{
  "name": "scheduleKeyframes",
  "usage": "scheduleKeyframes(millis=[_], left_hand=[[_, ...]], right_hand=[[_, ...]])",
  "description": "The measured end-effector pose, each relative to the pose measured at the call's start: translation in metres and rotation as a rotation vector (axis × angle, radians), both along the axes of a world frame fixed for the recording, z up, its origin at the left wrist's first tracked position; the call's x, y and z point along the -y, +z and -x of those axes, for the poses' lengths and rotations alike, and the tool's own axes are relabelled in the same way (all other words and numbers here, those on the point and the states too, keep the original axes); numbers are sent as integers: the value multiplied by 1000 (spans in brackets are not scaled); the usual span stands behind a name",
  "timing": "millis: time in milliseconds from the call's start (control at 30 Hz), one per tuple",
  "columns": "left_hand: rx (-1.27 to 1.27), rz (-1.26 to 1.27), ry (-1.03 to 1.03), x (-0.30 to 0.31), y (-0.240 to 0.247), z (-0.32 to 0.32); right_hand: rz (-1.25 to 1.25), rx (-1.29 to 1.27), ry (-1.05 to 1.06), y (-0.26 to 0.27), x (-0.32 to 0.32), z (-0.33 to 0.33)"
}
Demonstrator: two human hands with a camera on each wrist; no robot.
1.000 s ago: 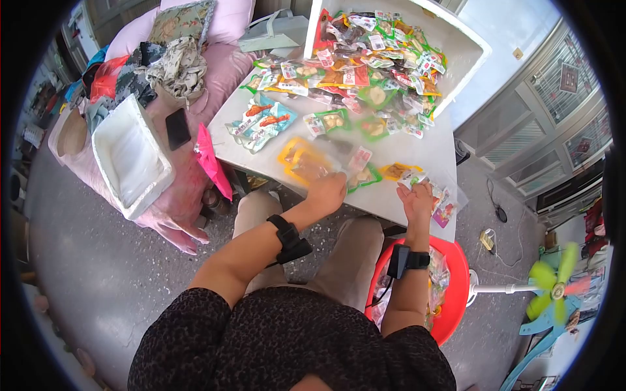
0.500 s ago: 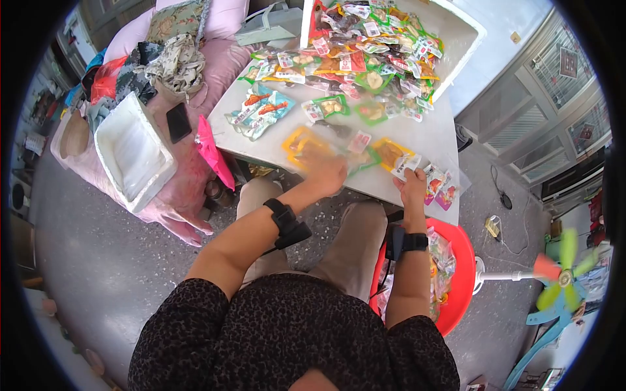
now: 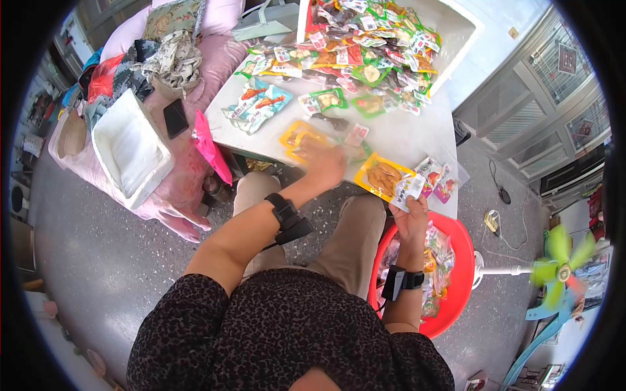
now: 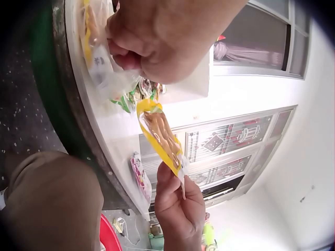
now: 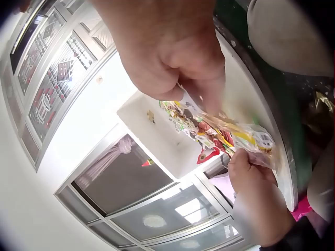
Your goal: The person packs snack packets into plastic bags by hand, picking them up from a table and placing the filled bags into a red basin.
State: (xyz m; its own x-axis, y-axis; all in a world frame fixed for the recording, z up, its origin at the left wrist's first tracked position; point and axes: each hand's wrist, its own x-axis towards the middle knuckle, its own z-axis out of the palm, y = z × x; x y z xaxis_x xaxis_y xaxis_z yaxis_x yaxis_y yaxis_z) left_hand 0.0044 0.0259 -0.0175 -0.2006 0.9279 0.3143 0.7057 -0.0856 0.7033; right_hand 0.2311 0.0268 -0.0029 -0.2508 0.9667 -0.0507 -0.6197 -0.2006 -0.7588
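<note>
My right hand pinches a yellow-edged snack packet by its white end, raised at the table's front edge. Brown food shows through its clear window, and in the left wrist view the packet tilts upward from thumb and fingers. My left hand, blurred in the head view, is over another yellow-edged packet at the near edge. From the right wrist view, the left thumb and fingers grip clear plastic packaging with yellow edging. Green-edged packets lie beyond the hands.
A white foam box lies tipped at the back, packets heaped out of it onto the table. Blue-white packets are at left. Below right stands a red tub of packets, beside a fan. Another foam box sits on pink bedding.
My right hand has drawn the yellow-edged packet up and toward my body, turning its window to face me. The left hand stays over the other yellow-edged packet, shifting little.
</note>
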Motion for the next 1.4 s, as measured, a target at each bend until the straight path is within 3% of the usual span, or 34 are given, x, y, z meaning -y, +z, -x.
scheduleKeyframes(millis=[367,500,633,733,933,1033,1133,1233,1333,1400], left_hand=[[-229,72,-36,12,16,-20],[-209,71,-41,18,14,-24],[-192,18,-45,22,11,-19],[-247,6,-28,23,8,-15],[-200,54,-53,25,12,-19],[-183,58,-36,28,16,-14],[-150,35,-33,31,10,-10],[-139,16,-37,32,6,-11],[-140,10,-29,29,5,-10],[-138,42,-41,30,8,-8]], right_hand=[[191,-100,176,-38,4,55],[214,183,359,-35,15,85],[61,854,386,-30,9,86],[-15,842,434,-27,-2,77],[15,563,391,-38,1,112],[3,737,504,-22,2,117],[-136,805,409,-31,-7,113],[-38,736,136,-36,-1,122],[53,383,359,-20,8,127],[84,323,429,-21,7,128]])
